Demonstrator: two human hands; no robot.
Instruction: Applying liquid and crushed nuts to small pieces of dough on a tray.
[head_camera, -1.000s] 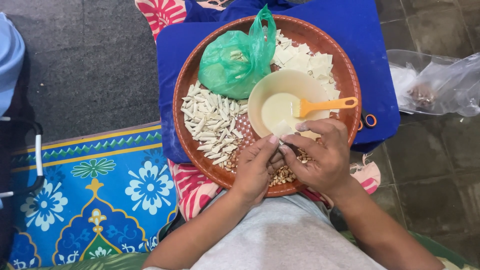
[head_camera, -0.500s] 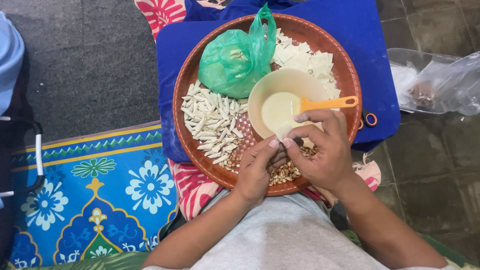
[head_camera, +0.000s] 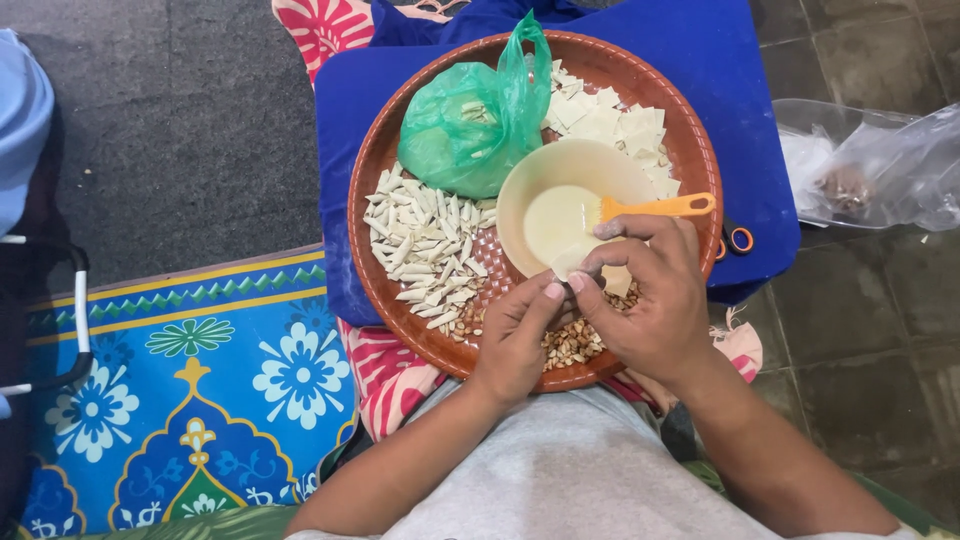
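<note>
A round brown woven tray (head_camera: 372, 190) rests on my lap over a blue cloth. My left hand (head_camera: 515, 335) and my right hand (head_camera: 655, 295) meet over the tray's near edge, fingertips pinching a small pale wrapper piece (head_camera: 567, 266) between them. Just beyond them stands a cream bowl (head_camera: 560, 195) with pale liquid and an orange-handled brush (head_camera: 660, 207). A heap of small rolled white pieces (head_camera: 420, 245) lies at the tray's left. Peanuts (head_camera: 570, 345) lie under my hands. A knotted green plastic bag (head_camera: 475, 125) and flat square wrappers (head_camera: 615, 120) sit at the far side.
A blue patterned mat (head_camera: 200, 390) covers the floor at the left. A clear plastic bag (head_camera: 870, 165) lies on the dark tiles at the right. Orange-handled scissors (head_camera: 735, 240) peek out beside the tray. A pink floral cloth (head_camera: 385, 365) lies under the tray.
Both hands have lifted slightly toward the bowl while working the small wrapper between their fingertips. The tray and bowl have not moved.
</note>
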